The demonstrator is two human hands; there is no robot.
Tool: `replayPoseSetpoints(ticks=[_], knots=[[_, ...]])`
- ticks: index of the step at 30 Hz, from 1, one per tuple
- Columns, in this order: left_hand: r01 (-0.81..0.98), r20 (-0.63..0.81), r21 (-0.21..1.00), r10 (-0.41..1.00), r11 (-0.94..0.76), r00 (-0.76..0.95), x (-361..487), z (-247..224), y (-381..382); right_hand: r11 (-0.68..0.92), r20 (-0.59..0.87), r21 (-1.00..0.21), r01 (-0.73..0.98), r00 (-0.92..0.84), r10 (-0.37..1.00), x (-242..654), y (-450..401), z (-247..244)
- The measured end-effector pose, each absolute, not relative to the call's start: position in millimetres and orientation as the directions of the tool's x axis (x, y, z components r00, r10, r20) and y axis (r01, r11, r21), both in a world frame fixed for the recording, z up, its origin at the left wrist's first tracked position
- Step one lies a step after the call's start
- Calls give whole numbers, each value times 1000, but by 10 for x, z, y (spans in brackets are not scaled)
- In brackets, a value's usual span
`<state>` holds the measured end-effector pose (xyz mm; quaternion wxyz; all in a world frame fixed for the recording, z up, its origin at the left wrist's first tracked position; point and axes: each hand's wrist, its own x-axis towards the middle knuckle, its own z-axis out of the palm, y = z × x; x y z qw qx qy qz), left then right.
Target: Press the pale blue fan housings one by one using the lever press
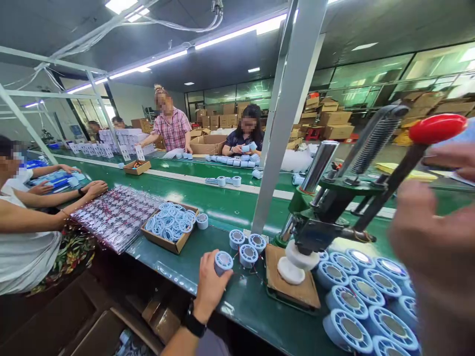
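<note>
1. While a plaid-shirted co-worker (172, 126) stands on the far side, the green workbench (245, 294) spans the view.
2. Lever press (319, 230): right of centre. Red knob (438, 128) raised. Upper white pad (301, 257) overlaps lower white disc (290, 273) in view; can't tell if touching.
3. Panel stack (118, 212): left side, another co-worker's hand (97, 189) at its edge.
4. Housing cluster (349, 299): packed right of the press, light-blue rims, gray round centres.
5. Cardboard tray (163, 243): between panel stack and press, heaped with light-blue rings (170, 222).
6. Right hand (426, 242): blurred, close to camera, near red knob. Can't tell if gripping or free.
7. Left hand (210, 287): black wristband (195, 322), fingers and thumb wrapped around the held housing (223, 261).
8. Held housing: gray centre facing up, near the bench's front edge, between tray and press, just beside three loose housings (248, 254). Can't tell if it's lifted.
</note>
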<state>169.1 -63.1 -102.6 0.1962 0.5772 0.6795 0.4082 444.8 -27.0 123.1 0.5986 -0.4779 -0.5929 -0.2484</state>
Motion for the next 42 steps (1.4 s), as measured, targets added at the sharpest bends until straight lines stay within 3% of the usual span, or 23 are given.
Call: replayPoseSetpoints(ticks=[2,3,6,8,11,15,20,25,29,32,34,36,38,42], knots=[[661,223,751,935,16,-275,1625,-1070,-451,591,965,-239,771,121,233,3978,-395,881],[666,227,746,938,5,-261,1632,-1091,-379,657,955,-248,712,66,290,3742,-379,689],[633,194,773,967,-49,-162,1681,-1127,-290,676,737,-424,603,-205,644,3077,-24,132],[605,187,790,979,-98,-86,1631,-1100,-316,615,536,-501,609,-340,773,2695,345,-162],[713,309,681,948,-166,-75,1348,-928,-326,582,432,-513,631,-396,810,2266,803,-458],[934,431,349,898,-77,-87,843,-569,-128,606,426,-496,621,-434,794,1975,998,-686],[966,433,252,900,-57,-60,614,-409,58,604,416,-472,642,-442,795,1880,1031,-841],[959,492,267,869,-94,-52,692,-420,-4,437,353,-478,762,-288,890,1991,1146,-789],[917,518,361,854,-168,-47,842,-460,-227,390,381,-485,782,-212,900,2359,1069,-622],[845,484,485,874,-225,-45,995,-658,-428,513,500,-503,696,-250,829,2883,720,-671],[803,424,556,904,-215,-52,1063,-855,-536,647,532,-494,581,-386,753,3300,295,-816],[776,355,604,933,-181,-58,1074,-1044,-605,708,443,-510,488,-557,703,3669,-230,-971],[773,305,616,951,-155,-53,1036,-1181,-632,670,282,-572,472,-654,702,3919,-726,-1072],[796,254,575,966,-190,47,919,-1260,-624,460,71,-684,566,-576,814,4162,-1264,-1155]])
